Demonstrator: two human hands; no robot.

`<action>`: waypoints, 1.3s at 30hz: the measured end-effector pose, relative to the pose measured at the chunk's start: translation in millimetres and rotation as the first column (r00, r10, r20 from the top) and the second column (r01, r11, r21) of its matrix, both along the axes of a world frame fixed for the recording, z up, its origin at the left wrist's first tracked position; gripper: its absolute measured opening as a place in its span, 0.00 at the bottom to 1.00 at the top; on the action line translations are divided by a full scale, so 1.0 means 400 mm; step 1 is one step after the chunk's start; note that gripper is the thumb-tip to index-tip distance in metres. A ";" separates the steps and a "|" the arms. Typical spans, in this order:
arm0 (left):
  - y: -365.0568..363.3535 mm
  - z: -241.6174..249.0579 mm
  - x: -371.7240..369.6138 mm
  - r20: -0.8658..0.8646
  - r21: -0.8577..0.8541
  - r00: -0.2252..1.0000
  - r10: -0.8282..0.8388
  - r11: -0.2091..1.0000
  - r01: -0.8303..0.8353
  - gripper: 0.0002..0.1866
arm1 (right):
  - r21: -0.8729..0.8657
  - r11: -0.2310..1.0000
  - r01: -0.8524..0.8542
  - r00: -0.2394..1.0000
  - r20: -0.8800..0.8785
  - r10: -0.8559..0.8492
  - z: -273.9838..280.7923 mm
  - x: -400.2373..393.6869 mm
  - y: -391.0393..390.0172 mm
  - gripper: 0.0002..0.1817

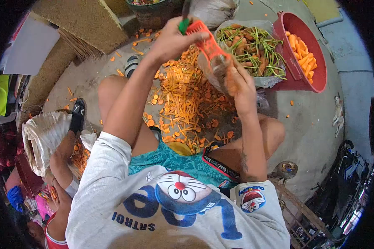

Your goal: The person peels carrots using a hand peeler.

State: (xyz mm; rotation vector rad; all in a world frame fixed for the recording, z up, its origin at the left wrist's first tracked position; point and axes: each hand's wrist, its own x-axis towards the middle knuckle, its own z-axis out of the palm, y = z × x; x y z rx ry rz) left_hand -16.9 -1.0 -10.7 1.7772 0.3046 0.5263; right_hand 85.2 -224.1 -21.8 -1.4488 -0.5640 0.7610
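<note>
My left hand (pixel 170 43) is closed around an orange-red plastic peeler (pixel 207 41), thumb laid along its handle. A green-handled knife (pixel 183 25) also sticks up out of that hand, its dark blade pointing away from me. In my right hand (pixel 243 89) is a carrot (pixel 230 79), gripped along its side. The peeler's head is right at the upper end of the carrot, where motion blurs both. Below the hands, carrot peels and cut slices (pixel 180 91) lie heaped on the floor between my legs.
A plastic sack of unpeeled carrots with green stalks (pixel 257 54) stands beyond my right hand. Beside it, a red tub (pixel 323 70) holds peeled carrots. Another person (pixel 62 199) sits at lower left near a whitish sack (pixel 43 137). A metal frame (pixel 299 203) is at lower right.
</note>
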 end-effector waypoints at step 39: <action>0.007 0.036 0.025 0.254 -0.208 0.924 0.286 0.949 -0.236 0.07 | 0.616 0.745 -0.256 0.668 -0.444 0.597 0.001 0.064 -0.046 0.26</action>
